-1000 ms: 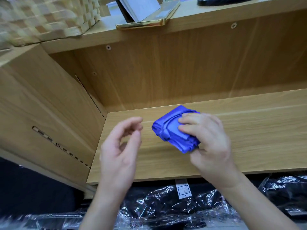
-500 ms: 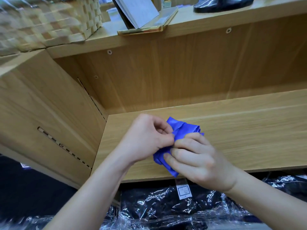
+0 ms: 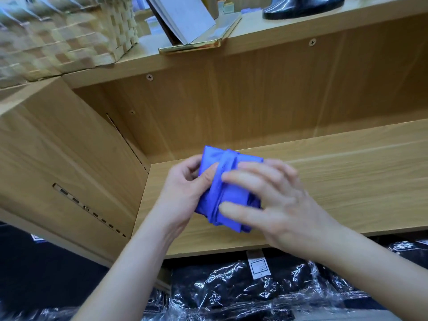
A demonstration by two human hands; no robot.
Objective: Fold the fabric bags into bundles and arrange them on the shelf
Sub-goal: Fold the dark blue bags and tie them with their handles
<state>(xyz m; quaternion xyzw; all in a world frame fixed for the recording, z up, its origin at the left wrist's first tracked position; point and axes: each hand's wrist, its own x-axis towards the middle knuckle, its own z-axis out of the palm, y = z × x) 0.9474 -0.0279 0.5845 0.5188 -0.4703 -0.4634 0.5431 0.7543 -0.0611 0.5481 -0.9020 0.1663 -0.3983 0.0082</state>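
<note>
A blue fabric bag (image 3: 222, 179), folded into a compact bundle with a strap wrapped around its middle, is held just above the wooden shelf board (image 3: 335, 181) near its left end. My left hand (image 3: 185, 191) grips the bundle's left side, thumb pressed on the strap. My right hand (image 3: 273, 198) lies over the bundle's right side with fingers spread across the fabric, hiding that part.
The shelf's left side panel (image 3: 69, 158) and back panel (image 3: 254, 100) enclose the bay. On the top board sit a woven basket (image 3: 64, 33), a gold-edged stand with a book (image 3: 192, 26) and a black shoe (image 3: 301, 5). Plastic-wrapped dark items (image 3: 254, 290) lie below the shelf.
My left hand came in from the open and took the bundle's left side. The bundle turned so the strap faces up, and my right hand spread over its right side.
</note>
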